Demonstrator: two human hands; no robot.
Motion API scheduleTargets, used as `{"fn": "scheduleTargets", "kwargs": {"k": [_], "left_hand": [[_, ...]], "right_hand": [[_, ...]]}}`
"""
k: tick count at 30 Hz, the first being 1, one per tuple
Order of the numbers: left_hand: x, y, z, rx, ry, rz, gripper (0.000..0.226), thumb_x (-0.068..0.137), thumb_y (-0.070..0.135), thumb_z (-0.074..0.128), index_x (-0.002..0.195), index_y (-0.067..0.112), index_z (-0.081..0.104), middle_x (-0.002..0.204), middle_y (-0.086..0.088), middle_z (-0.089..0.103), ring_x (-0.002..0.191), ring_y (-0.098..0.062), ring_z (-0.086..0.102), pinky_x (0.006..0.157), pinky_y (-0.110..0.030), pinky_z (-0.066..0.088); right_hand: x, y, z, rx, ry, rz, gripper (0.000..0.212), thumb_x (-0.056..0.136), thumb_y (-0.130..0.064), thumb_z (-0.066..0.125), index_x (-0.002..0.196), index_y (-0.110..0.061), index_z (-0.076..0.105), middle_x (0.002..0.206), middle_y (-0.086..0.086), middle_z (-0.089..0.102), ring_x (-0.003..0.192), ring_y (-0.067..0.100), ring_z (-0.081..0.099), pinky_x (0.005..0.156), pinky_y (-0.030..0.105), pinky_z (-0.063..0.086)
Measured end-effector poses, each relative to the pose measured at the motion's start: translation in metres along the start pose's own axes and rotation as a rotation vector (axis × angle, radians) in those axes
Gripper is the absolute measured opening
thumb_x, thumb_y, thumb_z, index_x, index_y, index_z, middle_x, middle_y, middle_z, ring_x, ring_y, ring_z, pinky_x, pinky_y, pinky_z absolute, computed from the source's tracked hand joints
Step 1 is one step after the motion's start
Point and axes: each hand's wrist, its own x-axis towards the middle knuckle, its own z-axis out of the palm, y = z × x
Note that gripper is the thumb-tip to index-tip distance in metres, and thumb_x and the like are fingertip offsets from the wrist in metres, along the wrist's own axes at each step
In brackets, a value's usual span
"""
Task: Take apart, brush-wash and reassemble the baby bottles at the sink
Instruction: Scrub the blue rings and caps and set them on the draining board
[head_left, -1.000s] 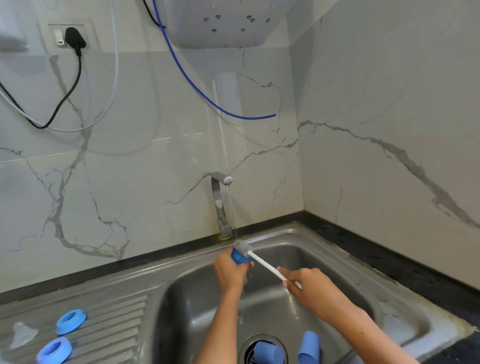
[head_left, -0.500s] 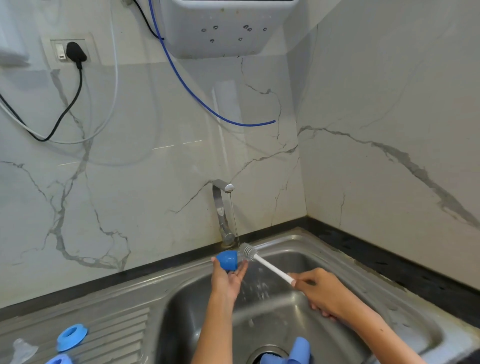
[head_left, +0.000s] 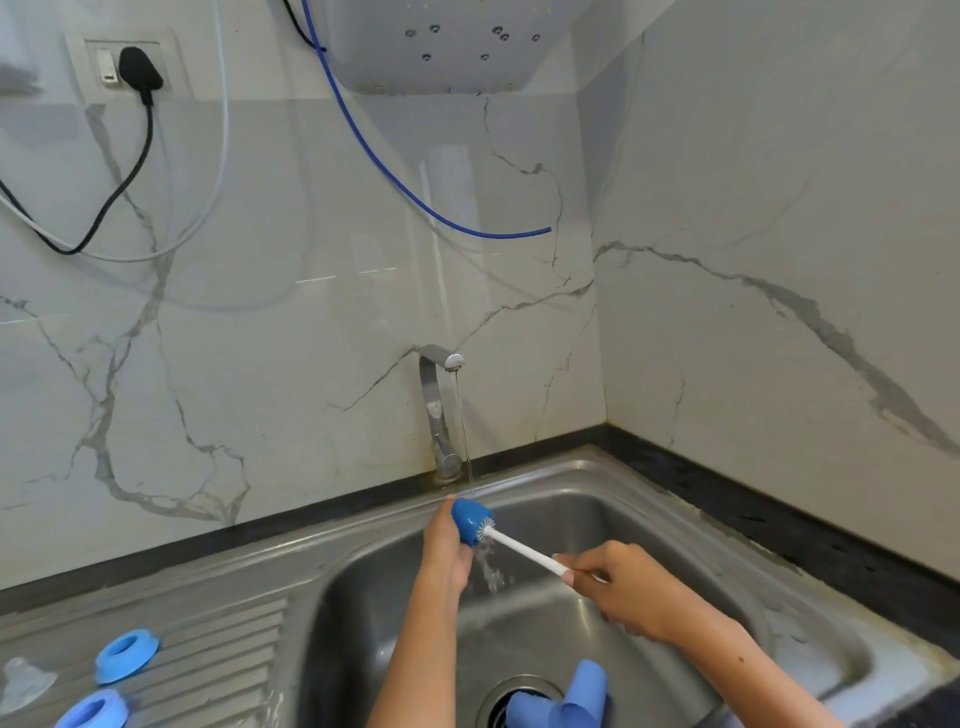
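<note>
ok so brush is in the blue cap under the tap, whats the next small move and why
Probably twist the brush inside the blue cap: its bristles sit at the cap's mouth, the left hand grips the cap, and water runs over it.

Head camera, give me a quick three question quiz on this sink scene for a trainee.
1. True or false: the brush has its bristles inside the blue cap.
2. Which hand holds the brush handle? A left hand B right hand C neither
3. Fill in: the two blue rings lie on the ____ beside the basin.

Key: 1 true. 2 B. 3 drainboard; water from the tap is running onto the cap.
</note>
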Motion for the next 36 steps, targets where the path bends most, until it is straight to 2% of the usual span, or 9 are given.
{"fn": "scheduleTargets", "kwargs": {"k": [2,8,11,15,19,22,27,31,36], "left_hand": [[-0.005,0.004,0.003,-0.123,-0.051,0.038,0.039,0.102,0.023,0.042,0.132,-0.001,0.045,0.089,-0.015,0.055,0.074,-0.023,0.055,0.068,-0.035,0.047],[-0.012,0.014,0.002,-0.292,-0.121,0.034,0.037,0.099,0.018,0.030,0.129,0.004,0.046,0.109,-0.022,0.050,0.092,-0.034,0.054,0.084,-0.040,0.045],[-0.013,0.008,-0.002,-0.162,-0.102,0.030,0.034,0.098,0.007,0.038,0.131,0.003,0.045,0.115,-0.024,0.051,0.089,-0.032,0.057,0.072,-0.038,0.053],[-0.013,0.003,0.003,-0.063,-0.018,0.117,0.027,0.090,0.013,0.062,0.113,0.001,0.055,0.101,-0.016,0.062,0.088,-0.025,0.062,0.063,-0.034,0.059],[-0.010,0.006,-0.003,-0.053,0.040,0.106,0.007,0.086,0.015,0.063,0.087,0.011,0.057,0.100,-0.015,0.054,0.075,-0.020,0.053,0.070,-0.034,0.050],[-0.018,0.008,0.000,-0.141,-0.062,0.100,0.016,0.090,0.011,0.058,0.106,0.009,0.057,0.109,-0.015,0.057,0.084,-0.023,0.060,0.084,-0.038,0.048],[-0.020,0.006,0.011,-0.209,-0.055,0.026,0.029,0.092,0.038,0.057,0.093,0.009,0.053,0.081,-0.010,0.054,0.072,-0.021,0.055,0.085,-0.043,0.049],[-0.019,0.004,0.012,-0.260,-0.066,-0.059,0.029,0.096,0.023,0.032,0.116,0.005,0.043,0.094,-0.020,0.051,0.078,-0.030,0.051,0.073,-0.044,0.042],[-0.021,0.007,0.013,-0.180,-0.120,-0.020,0.024,0.097,0.011,0.051,0.117,0.000,0.045,0.100,-0.020,0.055,0.087,-0.030,0.058,0.089,-0.042,0.046]], "right_hand": [[-0.001,-0.003,0.001,0.148,-0.039,0.053,0.018,0.099,-0.036,0.048,0.098,-0.041,0.066,0.053,-0.010,0.047,0.036,0.007,0.032,0.038,0.019,0.030],[-0.005,-0.007,0.000,0.506,-0.163,0.206,0.025,0.100,-0.037,0.046,0.122,-0.040,0.059,0.055,-0.003,0.041,0.040,0.007,0.027,0.038,0.016,0.024],[-0.004,-0.004,0.003,0.206,-0.031,0.141,0.018,0.100,-0.039,0.046,0.107,-0.047,0.061,0.073,-0.004,0.062,0.045,0.007,0.044,0.046,0.023,0.043],[0.001,0.006,0.004,-0.480,0.211,-0.002,0.037,0.102,-0.043,0.038,0.138,-0.049,0.044,0.112,-0.005,0.068,0.092,0.019,0.064,0.077,0.033,0.047],[0.001,0.000,0.005,0.087,0.003,-0.015,0.018,0.097,-0.041,0.051,0.103,-0.047,0.068,0.091,0.000,0.072,0.047,0.008,0.047,0.048,0.025,0.045],[-0.001,-0.002,-0.001,0.289,-0.091,0.104,0.019,0.097,-0.042,0.052,0.110,-0.045,0.065,0.056,0.000,0.047,0.038,0.008,0.031,0.037,0.018,0.028],[0.002,0.008,-0.005,0.105,-0.021,0.079,0.016,0.097,-0.041,0.053,0.100,-0.046,0.067,0.080,-0.004,0.068,0.045,0.005,0.045,0.045,0.018,0.038],[0.004,0.011,0.000,-0.349,0.136,0.009,0.033,0.099,-0.044,0.044,0.131,-0.046,0.053,0.112,-0.007,0.068,0.087,0.013,0.063,0.076,0.028,0.050],[0.001,0.005,-0.006,0.275,-0.003,0.091,0.020,0.098,-0.040,0.050,0.086,-0.039,0.066,0.060,0.002,0.050,0.039,0.008,0.033,0.036,0.019,0.028]]}}
